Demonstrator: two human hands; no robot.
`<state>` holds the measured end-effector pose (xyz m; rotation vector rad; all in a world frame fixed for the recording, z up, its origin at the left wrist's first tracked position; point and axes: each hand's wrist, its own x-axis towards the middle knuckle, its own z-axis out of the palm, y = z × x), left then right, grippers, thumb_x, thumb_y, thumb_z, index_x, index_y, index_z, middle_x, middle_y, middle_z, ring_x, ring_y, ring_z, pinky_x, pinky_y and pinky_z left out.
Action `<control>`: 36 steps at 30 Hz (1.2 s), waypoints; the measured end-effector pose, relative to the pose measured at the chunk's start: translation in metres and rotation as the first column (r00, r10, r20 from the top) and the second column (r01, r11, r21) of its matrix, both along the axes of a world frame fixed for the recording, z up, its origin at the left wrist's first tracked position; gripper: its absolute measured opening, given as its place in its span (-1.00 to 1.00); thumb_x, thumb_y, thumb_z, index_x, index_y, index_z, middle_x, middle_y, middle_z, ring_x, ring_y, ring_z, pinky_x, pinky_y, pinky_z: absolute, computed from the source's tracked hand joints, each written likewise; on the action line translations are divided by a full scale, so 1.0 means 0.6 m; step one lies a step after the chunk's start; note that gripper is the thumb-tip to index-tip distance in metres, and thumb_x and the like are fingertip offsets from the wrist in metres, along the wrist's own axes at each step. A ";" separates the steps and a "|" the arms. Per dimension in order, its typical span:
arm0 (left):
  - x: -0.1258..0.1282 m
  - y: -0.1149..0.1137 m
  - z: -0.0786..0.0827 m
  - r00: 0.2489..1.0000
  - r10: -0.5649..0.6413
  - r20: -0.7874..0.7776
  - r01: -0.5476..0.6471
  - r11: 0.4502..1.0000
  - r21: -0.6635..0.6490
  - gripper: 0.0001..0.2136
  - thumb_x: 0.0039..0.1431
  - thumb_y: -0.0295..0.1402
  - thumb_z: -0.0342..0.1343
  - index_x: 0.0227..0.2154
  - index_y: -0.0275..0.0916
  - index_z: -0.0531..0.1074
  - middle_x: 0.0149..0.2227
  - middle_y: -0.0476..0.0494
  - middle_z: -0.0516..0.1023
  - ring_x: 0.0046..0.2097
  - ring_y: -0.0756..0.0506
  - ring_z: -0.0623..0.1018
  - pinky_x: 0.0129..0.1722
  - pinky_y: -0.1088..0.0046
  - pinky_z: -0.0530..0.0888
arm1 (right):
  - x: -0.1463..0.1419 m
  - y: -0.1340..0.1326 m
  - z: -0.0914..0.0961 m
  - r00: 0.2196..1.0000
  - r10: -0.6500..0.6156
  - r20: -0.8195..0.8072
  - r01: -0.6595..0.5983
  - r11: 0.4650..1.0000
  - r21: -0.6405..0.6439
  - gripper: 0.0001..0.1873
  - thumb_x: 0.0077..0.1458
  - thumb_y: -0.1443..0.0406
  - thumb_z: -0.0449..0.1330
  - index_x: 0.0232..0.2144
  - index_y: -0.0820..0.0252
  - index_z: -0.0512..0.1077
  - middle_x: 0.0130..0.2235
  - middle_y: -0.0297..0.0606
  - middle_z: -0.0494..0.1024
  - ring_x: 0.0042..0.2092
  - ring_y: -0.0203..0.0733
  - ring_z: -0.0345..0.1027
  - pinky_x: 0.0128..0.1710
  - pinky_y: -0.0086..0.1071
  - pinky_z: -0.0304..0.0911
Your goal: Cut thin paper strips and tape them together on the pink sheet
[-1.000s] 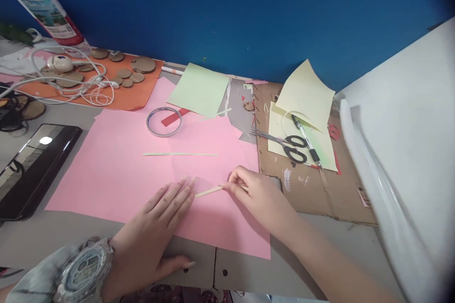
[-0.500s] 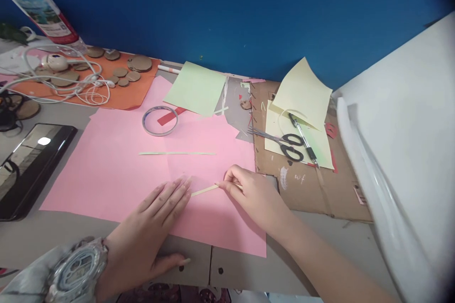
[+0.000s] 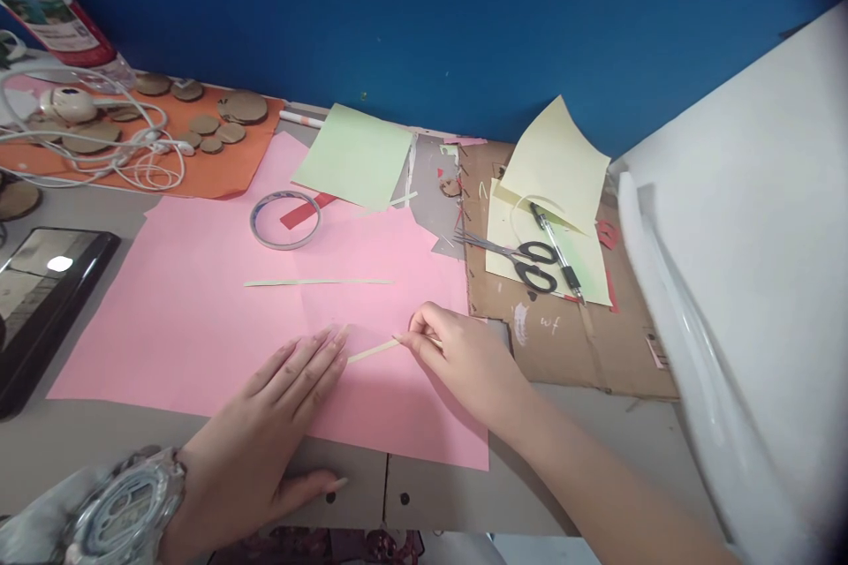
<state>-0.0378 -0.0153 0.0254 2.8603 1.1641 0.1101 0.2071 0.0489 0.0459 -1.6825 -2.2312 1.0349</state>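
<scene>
Grey desk [image 3: 99,433], blue wall [image 3: 424,18] behind. Near edge: left hand [image 3: 278,424] flat, fingers together, pressing down on large pink paper sheet [image 3: 199,327], tips right at one end of thin cream paper strip [image 3: 371,351]. Right hand [image 3: 464,362] pinches the other end btwn thumb & forefinger, strip low over the sheet. Risk: a hard tug could tear or kink so thin a strip. Further back: second long cream strip [image 3: 318,282], clear tape ring [image 3: 284,219], black-handled scissors [image 3: 523,252].

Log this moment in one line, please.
left hand: flat on pink paper | right hand: pinching paper strip | scissors: on yellow sheet
</scene>
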 end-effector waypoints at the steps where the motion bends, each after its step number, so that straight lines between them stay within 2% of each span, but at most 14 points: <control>1: 0.000 0.000 0.000 1.000 0.002 -0.002 -0.002 1.000 -0.006 -0.14 0.12 0.11 -0.08 0.29 -0.43 -0.14 0.30 -0.35 0.02 0.30 -0.29 0.06 0.23 0.21 -0.03 | 0.000 0.000 0.000 1.000 0.004 0.002 -0.004 1.000 0.001 -0.78 0.24 0.16 0.00 -0.42 0.10 0.26 -0.42 -0.47 0.47 -0.42 -0.32 0.27 -0.43 -0.42 0.00; 13: 0.005 -0.001 0.002 1.000 0.007 0.026 -0.007 1.000 -0.026 -0.12 0.10 0.09 -0.03 0.29 -0.48 -0.14 0.31 -0.39 -0.01 0.30 -0.30 0.02 0.25 0.21 -0.09 | -0.001 -0.001 0.002 0.999 0.015 0.041 -0.016 1.000 0.016 -0.78 0.24 0.16 -0.01 -0.41 0.11 0.25 -0.40 -0.45 0.49 -0.41 -0.32 0.29 -0.43 -0.42 0.00; 30: 0.003 0.000 0.001 0.999 0.005 0.036 -0.005 1.000 -0.021 -0.15 0.13 0.09 -0.08 0.29 -0.43 -0.14 0.30 -0.35 0.02 0.29 -0.31 0.07 0.24 0.21 -0.01 | -0.003 -0.002 0.000 0.997 0.024 0.078 -0.026 0.999 0.031 -0.80 0.24 0.19 -0.02 -0.40 0.12 0.26 -0.39 -0.43 0.51 -0.41 -0.30 0.30 -0.43 -0.41 0.01; 36: 0.004 0.000 0.003 1.000 -0.014 0.010 0.014 1.000 -0.007 -0.14 0.12 0.10 -0.08 0.28 -0.48 -0.13 0.30 -0.40 0.01 0.29 -0.32 0.06 0.24 0.20 -0.03 | -0.003 -0.001 0.002 0.997 0.025 0.071 -0.027 0.999 0.025 -0.81 0.24 0.20 -0.02 -0.40 0.12 0.26 -0.38 -0.43 0.51 -0.41 -0.31 0.30 -0.44 -0.41 0.02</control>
